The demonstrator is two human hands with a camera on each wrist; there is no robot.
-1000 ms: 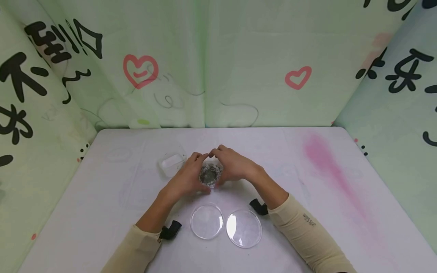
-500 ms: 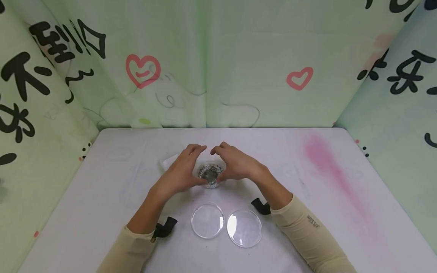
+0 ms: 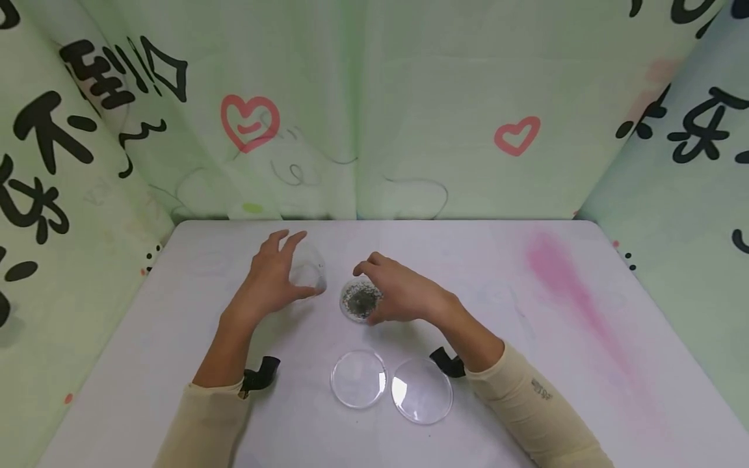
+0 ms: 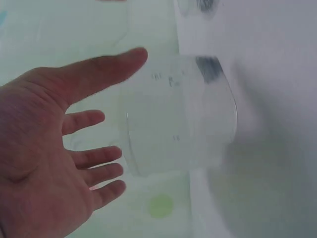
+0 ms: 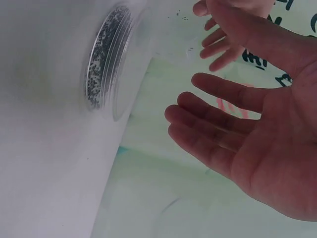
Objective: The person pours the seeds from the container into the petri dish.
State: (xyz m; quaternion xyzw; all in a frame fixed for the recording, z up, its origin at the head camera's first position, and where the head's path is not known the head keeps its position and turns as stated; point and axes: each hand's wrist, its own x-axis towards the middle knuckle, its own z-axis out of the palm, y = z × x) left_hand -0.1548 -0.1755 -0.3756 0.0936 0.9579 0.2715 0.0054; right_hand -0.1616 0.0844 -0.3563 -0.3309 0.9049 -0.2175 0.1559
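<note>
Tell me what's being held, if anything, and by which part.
The right hand holds nothing. The left hand is at the clear container; a grip cannot be confirmed.

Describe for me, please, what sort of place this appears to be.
Probably a small curtained work booth: pale printed curtains hang behind and beside a white table, which bears a round dish of dark specks and two clear discs.

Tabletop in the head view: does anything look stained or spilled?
Yes: a long pink smear stands out on the right of the white tabletop, like a stain. Tiny dark specks near the clear discs might be strays, too small to identify.
</note>
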